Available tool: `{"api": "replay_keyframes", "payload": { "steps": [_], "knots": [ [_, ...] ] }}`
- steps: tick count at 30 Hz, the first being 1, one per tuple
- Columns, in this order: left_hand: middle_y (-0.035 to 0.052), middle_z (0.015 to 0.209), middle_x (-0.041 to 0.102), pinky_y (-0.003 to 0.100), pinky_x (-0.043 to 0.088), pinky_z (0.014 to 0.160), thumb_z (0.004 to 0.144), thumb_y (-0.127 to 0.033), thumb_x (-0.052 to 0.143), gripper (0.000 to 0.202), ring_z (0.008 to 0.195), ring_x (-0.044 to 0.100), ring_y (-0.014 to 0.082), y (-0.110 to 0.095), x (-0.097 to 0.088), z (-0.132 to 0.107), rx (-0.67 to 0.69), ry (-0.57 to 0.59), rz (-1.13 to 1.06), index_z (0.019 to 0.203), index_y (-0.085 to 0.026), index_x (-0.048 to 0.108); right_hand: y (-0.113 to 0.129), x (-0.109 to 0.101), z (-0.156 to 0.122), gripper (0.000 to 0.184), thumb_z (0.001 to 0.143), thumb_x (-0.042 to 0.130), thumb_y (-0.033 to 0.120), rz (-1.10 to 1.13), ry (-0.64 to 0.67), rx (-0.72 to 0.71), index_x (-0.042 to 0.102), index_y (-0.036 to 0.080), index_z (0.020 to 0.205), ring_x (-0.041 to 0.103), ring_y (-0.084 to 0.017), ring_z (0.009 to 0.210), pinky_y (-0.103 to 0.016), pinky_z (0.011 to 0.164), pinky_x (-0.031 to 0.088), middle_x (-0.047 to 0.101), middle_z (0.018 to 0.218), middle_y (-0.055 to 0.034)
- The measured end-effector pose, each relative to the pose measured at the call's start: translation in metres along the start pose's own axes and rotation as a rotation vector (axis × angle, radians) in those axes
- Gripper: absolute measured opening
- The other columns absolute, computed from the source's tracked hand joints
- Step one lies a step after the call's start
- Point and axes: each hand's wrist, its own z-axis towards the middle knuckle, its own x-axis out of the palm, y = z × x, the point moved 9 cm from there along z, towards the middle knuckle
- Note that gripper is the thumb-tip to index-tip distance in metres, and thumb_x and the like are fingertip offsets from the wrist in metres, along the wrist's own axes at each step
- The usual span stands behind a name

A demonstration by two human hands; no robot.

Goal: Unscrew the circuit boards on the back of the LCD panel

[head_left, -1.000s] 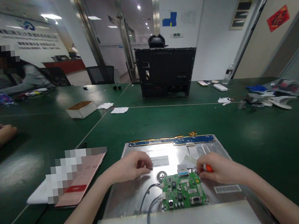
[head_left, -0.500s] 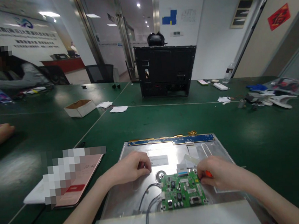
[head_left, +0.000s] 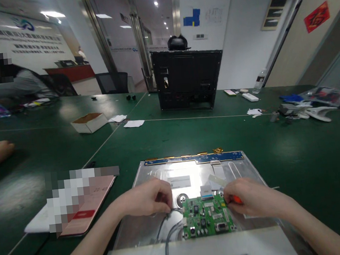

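Surface (head_left: 123, 146), dark green and shiny, extends beyond the fingers and to both sides of them. On it, under both sets of fingers, lies a flat silver metal panel (head_left: 198, 171). A green rectangular circuit board (head_left: 208, 216) is on this panel, in the space between the fingers of the left hand (head_left: 148, 197) and those of the right hand (head_left: 248, 195), and for the most part it lies nearer to the person than the fingertips. Its long axis seems to run from left to right, almost from one hand towards the other. The right hand is the nearer one: its fingers are just beside the far right corner, while the left fingers are near the far left corner, with a small gap. The board looks crowded with small dark and pale components, and a grey connector (head_left: 221, 227) is at its near edge. The left thumb and forefinger are close together at a thin dark cable (head_left: 160, 226), which reaches the board's left side; I cannot tell if they pinch it. The right fingers are closed around an orange object (head_left: 237, 199), mostly hidden by them.
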Motion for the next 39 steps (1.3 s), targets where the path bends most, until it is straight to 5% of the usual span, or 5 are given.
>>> {"api": "replay_keyframes", "payload": {
  "steps": [15, 26, 32, 35, 39],
  "knots": [
    [0.0008, 0.081, 0.064, 0.025, 0.042, 0.061, 0.076, -0.021, 0.071, 0.006, 0.069, 0.056, 0.0147, -0.007, 0.006, -0.006, 0.020, 0.010, 0.113, 0.080, -0.021, 0.076, -0.011, -0.026, 0.005, 0.014, 0.084, 0.059, 0.014, -0.018, -0.054, -0.045, 0.073, 0.017, 0.085, 0.065, -0.018, 0.073, -0.029, 0.070, 0.046, 0.073, 0.081, -0.0044],
    [0.0005, 0.081, 0.065, 0.025, 0.041, 0.060, 0.074, -0.017, 0.075, 0.005, 0.067, 0.056, 0.0145, -0.013, 0.010, -0.003, 0.064, 0.066, 0.096, 0.074, -0.021, 0.077, 0.056, -0.025, 0.066, 0.016, 0.090, 0.058, 0.019, -0.181, -0.071, -0.220, 0.074, 0.020, 0.093, 0.065, -0.018, 0.082, -0.028, 0.071, 0.045, 0.075, 0.093, -0.0052],
    [0.0006, 0.083, 0.064, 0.024, 0.041, 0.059, 0.077, -0.019, 0.072, 0.002, 0.069, 0.057, 0.0147, -0.009, 0.011, -0.003, 0.035, 0.091, 0.021, 0.076, -0.019, 0.074, 0.066, -0.009, 0.099, 0.015, 0.089, 0.061, 0.021, -0.264, -0.065, -0.270, 0.074, 0.018, 0.095, 0.067, -0.022, 0.087, -0.029, 0.071, 0.044, 0.075, 0.097, -0.0092],
    [0.0005, 0.087, 0.063, 0.024, 0.043, 0.063, 0.080, -0.020, 0.069, 0.003, 0.075, 0.058, 0.0153, -0.008, 0.007, 0.000, 0.042, 0.028, -0.031, 0.080, -0.019, 0.072, 0.066, -0.007, 0.101, 0.018, 0.090, 0.060, 0.022, -0.263, -0.082, -0.286, 0.074, 0.020, 0.101, 0.068, -0.022, 0.090, -0.029, 0.073, 0.046, 0.075, 0.101, -0.0086],
    [0.0009, 0.085, 0.061, 0.026, 0.042, 0.067, 0.085, -0.024, 0.063, 0.009, 0.077, 0.056, 0.0164, -0.007, -0.010, 0.010, 0.051, -0.224, 0.020, 0.082, -0.019, 0.070, 0.058, -0.016, 0.090, 0.025, 0.092, 0.061, 0.023, -0.235, -0.145, -0.261, 0.070, 0.024, 0.115, 0.069, -0.022, 0.098, -0.031, 0.079, 0.048, 0.075, 0.112, -0.0061]
  ]
}}
